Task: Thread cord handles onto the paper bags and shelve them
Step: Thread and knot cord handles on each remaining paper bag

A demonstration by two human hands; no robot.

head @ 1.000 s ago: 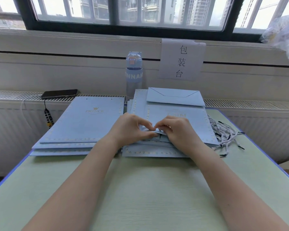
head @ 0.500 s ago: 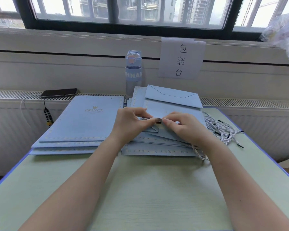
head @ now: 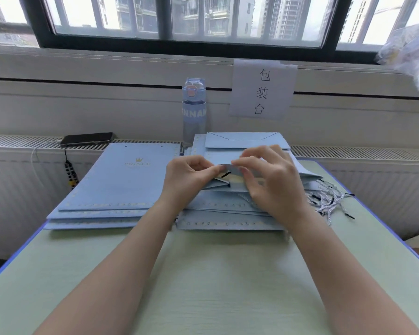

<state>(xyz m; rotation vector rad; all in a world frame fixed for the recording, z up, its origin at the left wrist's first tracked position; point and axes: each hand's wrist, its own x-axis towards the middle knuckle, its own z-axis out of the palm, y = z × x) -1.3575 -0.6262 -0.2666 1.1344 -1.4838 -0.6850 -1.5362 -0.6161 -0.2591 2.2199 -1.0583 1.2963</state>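
Threading step underway. Left hand (head: 188,176) pinches the lifted top edge of the top paper bag (head: 230,187) on the right stack (head: 228,223); right hand (head: 271,180) pinches the same edge from the other side, black cord tip (head: 226,174) poking out between them. Spare cords (head: 329,201) lie just right of the stack. Likely next: pull the tip through the hole, keeping the edge steady. No shelving yet.
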